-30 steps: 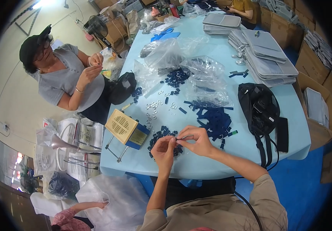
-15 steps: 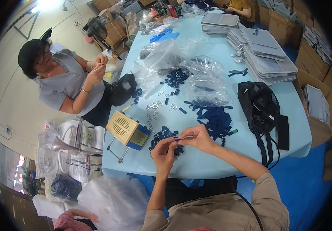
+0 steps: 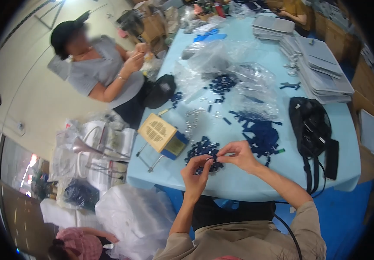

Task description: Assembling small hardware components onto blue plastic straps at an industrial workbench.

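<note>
Above the near side of the table, my left hand (image 3: 197, 171) and my right hand (image 3: 239, 157) meet fingertip to fingertip. Both are closed in a pinch on a small navy strip, largely covered by the fingers. Directly beneath them spreads a pile of short navy strap pieces (image 3: 202, 148), some with shiny metal bits among them. Longer navy strips (image 3: 260, 136) lie heaped just right of my right hand. Small silvery metal rings (image 3: 194, 117) are scattered beyond the pile.
A beige and blue box on a metal stand (image 3: 161, 133) is left of my hands. A black bag (image 3: 310, 125) lies to the right, clear plastic bags (image 3: 215, 58) and grey panels (image 3: 321, 65) farther back. Another person (image 3: 104, 65) works at the left side.
The view has swung, so the table sits farther right in it. My hands keep their pinch over the pile; the strip between them shows less plainly than before.
</note>
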The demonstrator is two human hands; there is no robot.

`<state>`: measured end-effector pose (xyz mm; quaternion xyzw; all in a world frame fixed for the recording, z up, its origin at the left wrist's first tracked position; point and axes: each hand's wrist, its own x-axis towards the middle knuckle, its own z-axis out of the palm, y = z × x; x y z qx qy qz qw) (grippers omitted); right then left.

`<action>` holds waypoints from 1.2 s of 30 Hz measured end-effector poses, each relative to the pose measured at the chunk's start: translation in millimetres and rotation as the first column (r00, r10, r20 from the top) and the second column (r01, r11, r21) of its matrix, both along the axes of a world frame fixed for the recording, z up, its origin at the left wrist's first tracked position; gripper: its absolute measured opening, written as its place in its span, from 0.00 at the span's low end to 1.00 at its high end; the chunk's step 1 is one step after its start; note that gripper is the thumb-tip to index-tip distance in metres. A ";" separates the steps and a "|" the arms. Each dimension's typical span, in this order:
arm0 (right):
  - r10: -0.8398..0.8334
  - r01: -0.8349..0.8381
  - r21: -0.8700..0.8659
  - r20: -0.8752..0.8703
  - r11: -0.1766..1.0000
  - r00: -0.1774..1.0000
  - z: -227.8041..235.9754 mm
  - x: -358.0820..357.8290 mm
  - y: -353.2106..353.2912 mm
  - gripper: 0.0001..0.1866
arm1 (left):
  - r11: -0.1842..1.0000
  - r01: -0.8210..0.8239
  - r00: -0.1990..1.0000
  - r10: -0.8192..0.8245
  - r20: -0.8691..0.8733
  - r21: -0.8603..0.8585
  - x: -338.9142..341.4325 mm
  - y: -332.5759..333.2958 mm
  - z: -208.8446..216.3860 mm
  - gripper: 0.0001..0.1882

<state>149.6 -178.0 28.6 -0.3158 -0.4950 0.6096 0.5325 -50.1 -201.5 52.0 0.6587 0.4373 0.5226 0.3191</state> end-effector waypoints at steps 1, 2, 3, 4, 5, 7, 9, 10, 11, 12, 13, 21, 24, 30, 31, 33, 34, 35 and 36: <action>-0.027 0.027 0.002 0.037 1.000 0.999 0.4 1.0 0.9 0.07 | 0.999 -0.035 0.999 0.034 0.011 0.041 -6.9 -6.7 10.7 0.10; -0.002 0.002 0.015 0.019 1.000 1.000 -1.6 3.6 2.6 0.07 | 0.994 -0.069 0.997 0.068 0.022 0.083 -14.0 -12.9 19.7 0.10; -0.036 0.036 -0.004 -0.029 0.999 0.999 -6.1 9.0 3.1 0.06 | 0.986 -0.136 0.989 0.129 0.073 0.095 -27.4 -15.7 28.4 0.09; -0.067 0.065 -0.029 -0.076 0.997 0.995 -8.9 10.9 2.7 0.05 | 0.959 -0.263 0.961 0.251 0.117 0.104 -43.7 -18.3 38.9 0.08; -0.052 0.050 -0.026 -0.096 0.998 0.994 -8.7 11.4 2.2 0.05 | 0.916 -0.388 0.920 0.378 0.107 0.099 -65.8 -18.1 48.3 0.07; -0.068 0.066 -0.030 -0.069 0.997 0.995 -3.4 11.7 4.3 0.04 | 0.835 -0.542 0.838 0.529 0.132 0.097 -125.5 -10.3 52.8 0.12; -0.053 0.051 -0.022 -0.076 0.998 0.996 -1.9 9.9 6.3 0.04 | 0.809 -0.587 0.801 0.585 0.131 -0.023 -186.8 8.1 38.0 0.14; -0.044 0.042 -0.022 -0.075 0.999 0.996 -1.7 8.4 5.6 0.05 | 0.772 -0.617 0.763 0.635 0.125 -0.152 -209.9 13.3 31.3 0.17; -0.039 0.037 -0.024 -0.076 0.999 0.996 -2.3 7.3 4.7 0.05 | 0.768 -0.622 0.760 0.639 0.122 -0.153 -225.9 18.3 24.3 0.17; -0.029 0.027 -0.023 -0.071 0.999 0.997 -3.3 5.6 5.5 0.04 | 0.737 -0.607 0.754 0.652 0.080 -0.296 -239.3 23.2 16.9 0.18; -0.020 0.019 -0.019 -0.064 1.000 0.998 -3.3 5.4 5.7 0.04 | 0.690 -0.580 0.752 0.658 0.042 -0.432 -246.9 26.1 12.6 0.20; -0.014 0.013 -0.020 -0.037 1.000 0.999 -4.2 2.0 6.6 0.04 | 0.675 -0.385 0.790 0.594 0.154 -0.629 -263.9 60.2 -2.8 0.25; -0.015 0.014 -0.016 -0.036 1.000 0.999 -4.8 1.2 6.5 0.04 | 0.669 -0.364 0.793 0.588 0.161 -0.648 -264.5 65.4 -4.0 0.26; -0.030 0.030 -0.027 -0.018 0.999 0.999 -0.5 4.6 4.1 0.05 | 0.665 -0.355 0.814 0.566 0.133 -0.657 -260.9 68.1 -1.4 0.24; -0.026 0.025 -0.028 -0.026 0.999 0.999 -0.4 5.0 3.6 0.05 | 0.665 -0.356 0.813 0.567 0.133 -0.657 -260.3 68.4 -0.6 0.24; -0.020 0.020 -0.024 -0.021 1.000 1.000 -0.9 4.4 3.4 0.05 | 0.671 -0.344 0.825 0.550 0.130 -0.657 -258.9 69.3 0.9 0.23; -0.016 0.016 -0.019 -0.015 1.000 1.000 -1.3 4.4 3.8 0.05 | 0.671 -0.343 0.825 0.550 0.130 -0.657 -258.1 69.4 1.4 0.23; -0.017 0.017 -0.019 -0.015 1.000 1.000 -2.3 4.5 4.0 0.05 | 0.663 -0.365 0.822 0.559 0.107 -0.653 -257.5 69.2 2.0 0.23; -0.009 0.009 -0.026 -0.020 1.000 1.000 -3.4 3.8 4.1 0.05 | 0.655 -0.388 0.819 0.568 0.084 -0.648 -257.9 69.2 3.0 0.23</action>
